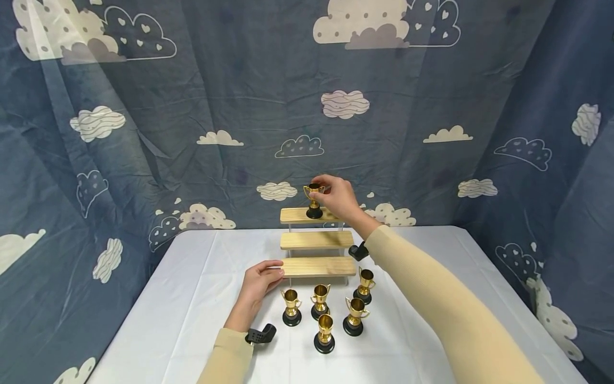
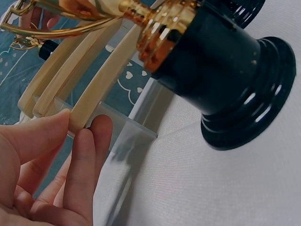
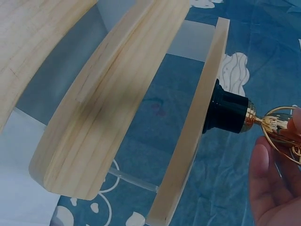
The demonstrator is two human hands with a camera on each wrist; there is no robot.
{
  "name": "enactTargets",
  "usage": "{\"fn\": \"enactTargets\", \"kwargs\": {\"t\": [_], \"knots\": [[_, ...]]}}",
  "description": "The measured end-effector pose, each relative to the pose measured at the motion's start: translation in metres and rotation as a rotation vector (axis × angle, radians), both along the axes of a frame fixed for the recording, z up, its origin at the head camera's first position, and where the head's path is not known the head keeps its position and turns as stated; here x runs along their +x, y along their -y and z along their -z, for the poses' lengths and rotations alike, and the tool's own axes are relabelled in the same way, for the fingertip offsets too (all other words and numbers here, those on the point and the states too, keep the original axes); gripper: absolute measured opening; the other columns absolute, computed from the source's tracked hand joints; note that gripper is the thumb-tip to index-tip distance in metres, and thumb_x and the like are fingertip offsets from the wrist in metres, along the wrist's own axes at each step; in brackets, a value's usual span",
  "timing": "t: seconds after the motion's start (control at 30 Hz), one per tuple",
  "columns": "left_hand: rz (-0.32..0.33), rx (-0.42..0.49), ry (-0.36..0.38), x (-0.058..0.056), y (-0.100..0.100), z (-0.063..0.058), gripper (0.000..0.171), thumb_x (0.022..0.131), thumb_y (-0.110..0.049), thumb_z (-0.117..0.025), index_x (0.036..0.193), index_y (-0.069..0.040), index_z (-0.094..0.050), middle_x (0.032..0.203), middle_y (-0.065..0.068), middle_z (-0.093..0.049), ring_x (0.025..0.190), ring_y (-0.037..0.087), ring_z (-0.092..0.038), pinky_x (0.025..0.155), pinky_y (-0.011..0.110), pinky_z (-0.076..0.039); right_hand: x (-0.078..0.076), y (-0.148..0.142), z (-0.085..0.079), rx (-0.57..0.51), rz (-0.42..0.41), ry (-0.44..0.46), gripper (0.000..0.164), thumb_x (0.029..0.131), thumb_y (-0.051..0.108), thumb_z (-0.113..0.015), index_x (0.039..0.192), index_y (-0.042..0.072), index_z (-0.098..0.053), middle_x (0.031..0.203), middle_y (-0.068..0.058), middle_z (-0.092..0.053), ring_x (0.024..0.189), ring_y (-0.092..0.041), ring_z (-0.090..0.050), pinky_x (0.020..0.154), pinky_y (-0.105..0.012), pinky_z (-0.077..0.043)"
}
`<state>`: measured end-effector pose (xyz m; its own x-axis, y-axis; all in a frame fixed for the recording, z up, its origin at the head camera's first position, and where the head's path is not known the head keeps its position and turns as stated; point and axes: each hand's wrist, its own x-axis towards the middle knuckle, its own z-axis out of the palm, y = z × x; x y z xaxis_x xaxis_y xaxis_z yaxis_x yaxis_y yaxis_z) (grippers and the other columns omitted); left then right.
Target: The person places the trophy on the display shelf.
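My right hand [image 1: 341, 198] holds a small gold trophy cup [image 1: 314, 212] by its cup and handle. The trophy's black base meets the top board [image 1: 292, 216] of a three-step wooden display stand; in the right wrist view the base [image 3: 229, 111] stands flat against that board. My left hand [image 1: 259, 281] pinches the left end of the lowest board [image 1: 318, 267] between thumb and fingers, seen close in the left wrist view on the board's tip [image 2: 89, 106]. Several like trophies stand in front of the stand, one trophy [image 1: 291, 308] nearest my left hand.
A white cloth-covered table [image 1: 192, 298] bears everything. The remaining trophies stand upright, including one at the front [image 1: 324, 336] and one by the stand's right side [image 1: 365, 285]. The middle board [image 1: 316, 240] sits between the others. A blue cloud-print curtain [image 1: 249, 80] hangs behind.
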<state>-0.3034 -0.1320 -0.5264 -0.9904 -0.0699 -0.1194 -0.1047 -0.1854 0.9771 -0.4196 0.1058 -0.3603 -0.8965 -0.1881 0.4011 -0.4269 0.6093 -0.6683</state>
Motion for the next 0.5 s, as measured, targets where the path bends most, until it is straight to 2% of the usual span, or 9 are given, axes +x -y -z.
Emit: {"fn": "enactTargets", "kwargs": {"t": [0.17,0.33,0.5], "knots": [[0.001,-0.001,0.004,0.0003,0.0001,-0.0017,0.029,0.084,0.005,-0.076,0.113,0.001,-0.072,0.095,0.016,-0.072,0.084,0.019,-0.072,0.082,0.033,-0.061,0.0014,-0.0004,-0.001,0.005,-0.003,-0.008,0.044,0.091,0.033,-0.077,0.131,0.018,-0.067,0.113,0.0,-0.067,0.088,-0.016,-0.064,0.069,-0.036,-0.057],[0.004,0.001,0.005,0.0001,0.0003,-0.0025,0.029,0.084,0.004,-0.076,0.113,0.001,-0.072,0.096,0.017,-0.073,0.084,0.02,-0.072,0.082,0.033,-0.061,0.0029,-0.0015,-0.0019,0.017,0.003,-0.017,0.044,0.091,0.037,-0.077,0.131,0.023,-0.066,0.114,0.002,-0.067,0.09,-0.015,-0.063,0.07,-0.037,-0.056],[0.005,-0.004,0.008,0.0012,0.0005,-0.0029,0.029,0.085,0.004,-0.076,0.113,0.001,-0.072,0.096,0.016,-0.073,0.084,0.02,-0.072,0.083,0.033,-0.061,0.0034,-0.0039,-0.0002,0.046,0.011,-0.003,0.053,0.088,0.042,-0.078,0.136,0.026,-0.061,0.119,0.001,-0.066,0.094,-0.015,-0.063,0.074,-0.038,-0.056]]}}
